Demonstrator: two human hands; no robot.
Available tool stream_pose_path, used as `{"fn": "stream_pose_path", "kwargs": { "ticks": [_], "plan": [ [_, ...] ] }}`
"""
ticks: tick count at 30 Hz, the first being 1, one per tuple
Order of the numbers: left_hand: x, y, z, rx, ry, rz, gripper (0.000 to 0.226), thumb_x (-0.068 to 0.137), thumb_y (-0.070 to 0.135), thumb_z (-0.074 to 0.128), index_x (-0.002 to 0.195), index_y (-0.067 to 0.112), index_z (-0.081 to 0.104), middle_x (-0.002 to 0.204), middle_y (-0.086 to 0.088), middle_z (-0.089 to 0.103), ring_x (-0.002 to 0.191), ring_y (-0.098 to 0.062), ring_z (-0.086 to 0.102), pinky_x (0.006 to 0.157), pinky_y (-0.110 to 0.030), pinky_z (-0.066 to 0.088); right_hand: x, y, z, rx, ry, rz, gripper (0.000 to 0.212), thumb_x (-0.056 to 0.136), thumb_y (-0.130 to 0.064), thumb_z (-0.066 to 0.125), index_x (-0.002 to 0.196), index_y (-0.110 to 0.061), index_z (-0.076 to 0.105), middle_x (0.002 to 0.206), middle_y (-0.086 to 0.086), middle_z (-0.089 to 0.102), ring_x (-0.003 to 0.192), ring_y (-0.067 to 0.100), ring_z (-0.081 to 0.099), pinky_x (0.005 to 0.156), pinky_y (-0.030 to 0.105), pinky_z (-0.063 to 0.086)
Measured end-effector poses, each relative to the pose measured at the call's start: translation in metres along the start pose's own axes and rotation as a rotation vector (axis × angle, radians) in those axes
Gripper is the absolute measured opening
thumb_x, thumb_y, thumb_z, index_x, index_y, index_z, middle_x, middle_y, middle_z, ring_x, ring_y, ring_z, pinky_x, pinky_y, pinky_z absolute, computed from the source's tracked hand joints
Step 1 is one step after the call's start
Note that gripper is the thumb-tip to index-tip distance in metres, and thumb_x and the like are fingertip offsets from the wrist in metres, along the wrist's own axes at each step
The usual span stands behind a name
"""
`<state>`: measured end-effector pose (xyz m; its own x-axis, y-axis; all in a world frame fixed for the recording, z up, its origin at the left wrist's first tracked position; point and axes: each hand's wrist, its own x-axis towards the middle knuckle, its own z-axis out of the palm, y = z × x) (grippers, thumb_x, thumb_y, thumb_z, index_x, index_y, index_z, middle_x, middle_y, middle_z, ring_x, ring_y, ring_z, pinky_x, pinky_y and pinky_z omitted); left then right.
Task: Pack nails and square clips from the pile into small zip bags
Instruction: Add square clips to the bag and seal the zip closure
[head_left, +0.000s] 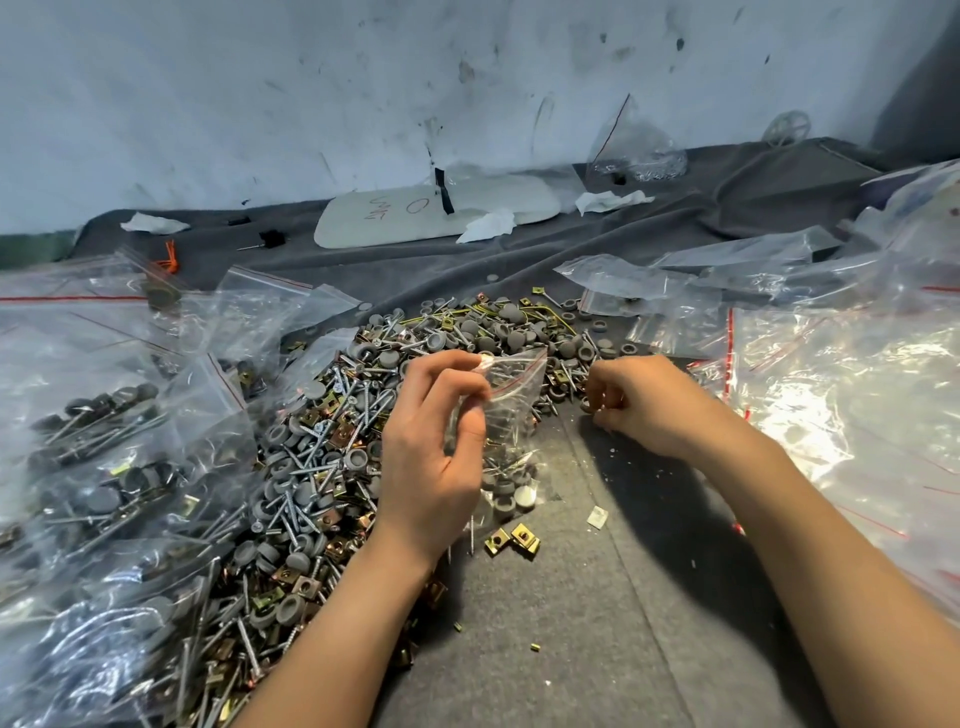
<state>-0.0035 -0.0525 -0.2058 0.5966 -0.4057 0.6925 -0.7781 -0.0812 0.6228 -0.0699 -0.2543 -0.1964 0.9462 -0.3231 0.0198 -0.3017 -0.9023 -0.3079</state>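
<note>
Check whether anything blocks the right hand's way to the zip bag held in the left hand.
Nothing visible does. The right hand hangs right of the zip bag, which the left hand pinches near its top; only open air above the pile separates them.

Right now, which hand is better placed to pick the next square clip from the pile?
Right. The left hand pinches the zip bag, so it is busy; the right hand sits at the edge of the pile.
</note>
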Motion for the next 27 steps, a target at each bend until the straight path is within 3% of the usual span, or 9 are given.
{"fn": "stream_pose_path", "kwargs": {
  "ticks": [2, 6, 10, 17, 22, 27],
  "plan": [
    [-0.0002, 0.0004, 0.0003, -0.002, 0.004, 0.004, 0.014, 0.084, -0.002, 0.050, 0.089, 0.006, 0.061, 0.106, -0.002, 0.054, 0.098, -0.001, 0.053, 0.083, -0.014, 0.046, -0.0001, -0.0003, 0.0002, 0.060, 0.011, 0.095, 0.025, 0.082, -0.027, 0.073, 0.089, -0.019, 0.051, 0.081, -0.006, 0.050, 0.077, 0.015, 0.054, 0.063, 0.026, 0.038],
    [-0.0003, 0.0003, 0.0004, 0.003, 0.010, 0.016, 0.014, 0.084, -0.003, 0.050, 0.089, 0.005, 0.061, 0.105, -0.002, 0.054, 0.097, -0.002, 0.053, 0.082, -0.014, 0.045, 0.0003, -0.0011, 0.0023, 0.045, 0.017, 0.236, 0.038, 0.079, -0.040, 0.074, 0.095, -0.011, 0.057, 0.091, 0.003, 0.057, 0.085, 0.020, 0.054, 0.071, 0.030, 0.043],
    [-0.0004, -0.0006, 0.0002, 0.005, 0.015, 0.017, 0.013, 0.084, -0.003, 0.051, 0.088, 0.005, 0.061, 0.105, -0.002, 0.055, 0.098, -0.003, 0.054, 0.083, -0.014, 0.045, 0.0020, -0.0004, 0.0028, 0.055, 0.013, 0.259, 0.025, 0.082, -0.034, 0.073, 0.087, -0.013, 0.060, 0.090, 0.006, 0.063, 0.082, 0.021, 0.055, 0.068, 0.027, 0.039],
    [-0.0006, 0.0004, 0.0001, 0.012, 0.015, 0.023, 0.014, 0.083, -0.004, 0.051, 0.088, 0.004, 0.061, 0.104, -0.002, 0.055, 0.097, -0.003, 0.054, 0.082, -0.014, 0.045, 0.0014, -0.0036, 0.0032, 0.062, 0.035, 0.262, 0.015, 0.084, -0.021, 0.068, 0.088, -0.007, 0.067, 0.087, 0.010, 0.067, 0.082, 0.025, 0.062, 0.073, 0.034, 0.052],
    [-0.0005, 0.0014, 0.0005, 0.014, 0.012, 0.020, 0.013, 0.083, -0.004, 0.051, 0.087, 0.003, 0.061, 0.104, -0.003, 0.055, 0.096, -0.002, 0.054, 0.081, -0.012, 0.044, -0.0004, -0.0037, 0.0035, 0.076, 0.059, 0.215, 0.004, 0.085, -0.015, 0.061, 0.089, -0.017, 0.060, 0.086, 0.003, 0.061, 0.082, 0.021, 0.057, 0.067, 0.031, 0.045],
    [-0.0005, 0.0011, -0.0001, 0.012, 0.014, 0.013, 0.013, 0.083, -0.003, 0.051, 0.088, 0.003, 0.061, 0.105, -0.003, 0.056, 0.097, -0.002, 0.054, 0.082, -0.013, 0.044, 0.0007, -0.0074, 0.0084, 0.111, 0.039, 0.176, 0.006, 0.087, -0.026, 0.059, 0.088, -0.022, 0.055, 0.084, -0.001, 0.058, 0.081, 0.020, 0.056, 0.066, 0.030, 0.044]
  ]
}}
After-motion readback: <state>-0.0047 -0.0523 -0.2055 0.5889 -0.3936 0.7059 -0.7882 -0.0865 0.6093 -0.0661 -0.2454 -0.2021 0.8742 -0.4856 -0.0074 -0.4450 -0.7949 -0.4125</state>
